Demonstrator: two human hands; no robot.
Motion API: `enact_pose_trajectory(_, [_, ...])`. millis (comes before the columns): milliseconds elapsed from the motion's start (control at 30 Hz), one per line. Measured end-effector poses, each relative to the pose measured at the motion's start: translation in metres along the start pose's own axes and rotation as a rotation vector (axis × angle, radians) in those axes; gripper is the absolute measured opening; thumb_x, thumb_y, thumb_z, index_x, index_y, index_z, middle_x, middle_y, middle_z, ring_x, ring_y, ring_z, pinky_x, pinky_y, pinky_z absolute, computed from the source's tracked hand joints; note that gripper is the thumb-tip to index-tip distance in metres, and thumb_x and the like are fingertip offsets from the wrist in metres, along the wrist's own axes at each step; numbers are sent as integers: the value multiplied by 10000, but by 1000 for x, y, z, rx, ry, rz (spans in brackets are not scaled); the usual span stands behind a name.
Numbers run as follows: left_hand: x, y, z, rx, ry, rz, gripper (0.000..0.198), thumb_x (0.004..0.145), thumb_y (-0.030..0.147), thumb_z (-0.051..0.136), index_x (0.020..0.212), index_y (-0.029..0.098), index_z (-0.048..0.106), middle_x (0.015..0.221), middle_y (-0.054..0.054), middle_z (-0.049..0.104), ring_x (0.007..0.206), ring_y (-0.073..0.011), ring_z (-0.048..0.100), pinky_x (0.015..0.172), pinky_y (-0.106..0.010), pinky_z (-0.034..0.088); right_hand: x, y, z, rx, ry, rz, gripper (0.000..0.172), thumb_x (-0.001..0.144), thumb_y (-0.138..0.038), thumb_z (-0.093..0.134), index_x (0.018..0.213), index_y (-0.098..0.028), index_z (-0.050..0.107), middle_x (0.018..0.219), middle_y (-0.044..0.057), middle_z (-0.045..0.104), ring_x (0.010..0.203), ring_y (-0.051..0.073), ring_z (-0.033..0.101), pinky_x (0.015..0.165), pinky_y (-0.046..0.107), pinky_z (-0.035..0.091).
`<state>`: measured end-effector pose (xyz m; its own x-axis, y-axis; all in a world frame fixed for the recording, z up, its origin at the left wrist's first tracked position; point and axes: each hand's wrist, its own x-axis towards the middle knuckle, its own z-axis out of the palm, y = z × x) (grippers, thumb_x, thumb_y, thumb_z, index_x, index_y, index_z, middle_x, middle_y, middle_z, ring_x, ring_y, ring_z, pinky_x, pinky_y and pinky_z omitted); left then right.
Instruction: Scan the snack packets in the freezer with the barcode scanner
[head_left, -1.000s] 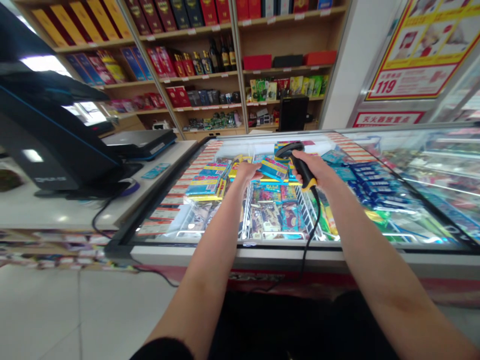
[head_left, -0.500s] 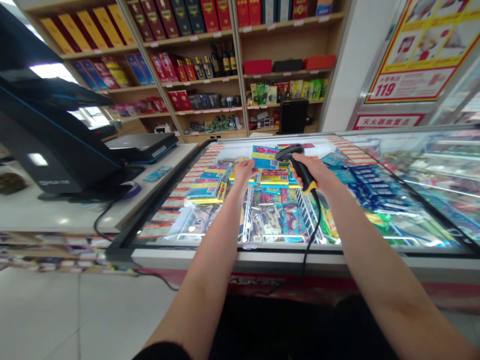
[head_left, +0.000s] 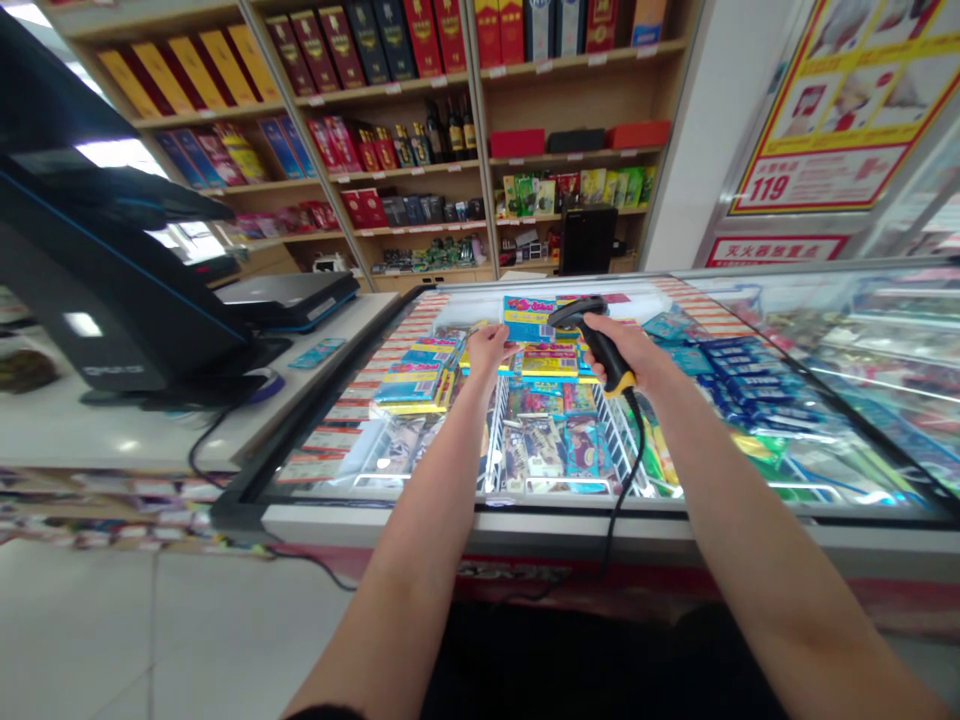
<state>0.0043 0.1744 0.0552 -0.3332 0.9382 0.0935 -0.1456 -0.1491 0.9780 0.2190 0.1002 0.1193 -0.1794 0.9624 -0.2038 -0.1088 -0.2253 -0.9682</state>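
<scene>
Above the chest freezer (head_left: 337, 518), the person's left hand (head_left: 489, 350) pinches the blue-and-yellow packet (head_left: 528, 320) by its left end, its long axis running sideways toward the black barcode scanner (head_left: 608, 356) clasped in the right hand (head_left: 631, 346), scanner head overlapping the packet's far end, contact unclear.

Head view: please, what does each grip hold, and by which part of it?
The right grip holds the scanner by its handle; the left grip holds a blue-yellow packet near its lower left corner.
</scene>
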Motion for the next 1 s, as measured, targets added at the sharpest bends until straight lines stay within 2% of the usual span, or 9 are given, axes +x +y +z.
enact_pose_trajectory(467, [12, -10, -6, 5, -24, 40, 193, 693, 292, 726, 688, 149, 597, 592, 30, 575, 612, -112, 648, 719, -269, 603, 2, 1, -1, 13, 1, 3, 324, 985, -440, 535, 811, -168, 564, 498, 20, 584, 349, 107, 505, 326, 189, 422])
enact_pose_trajectory(633, [9, 4, -10, 40, 85, -8, 107, 742, 207, 626, 660, 146, 594, 551, 18, 575, 568, -119, 641, 651, -249, 586, 5, 2, -3, 13, 25, -10, 329, 990, -430, 525, 804, -162, 562, 501, 23, 587, 350, 103, 506, 326, 179, 409])
enact_pose_trajectory(733, [12, 10, -19, 146, 150, 2, 148, 758, 188, 572, 614, 155, 583, 519, -2, 572, 550, -145, 643, 624, -258, 571, 7, 2, -5, 16, 22, -12, 330, 991, -428, 524, 801, -160, 561, 507, 24, 587, 351, 105, 509, 333, 186, 418])
enact_pose_trajectory(867, [25, 7, -37, 383, 215, 28, 177, 774, 212, 544, 610, 175, 601, 488, -31, 572, 596, -208, 676, 638, -302, 563, 7, 3, -6, 18, 29, -31, 318, 1001, -406, 503, 808, -160, 560, 507, 24, 584, 351, 107, 506, 332, 189, 417])
enact_pose_trajectory(1000, [29, 10, -51, 659, 266, 37, 261, 836, 216, 472, 678, 153, 670, 609, -115, 671, 730, -276, 717, 721, -359, 555, 6, 2, -5, 17, 39, -32, 311, 1007, -396, 492, 814, -161, 554, 496, 22, 577, 348, 108, 500, 325, 187, 408])
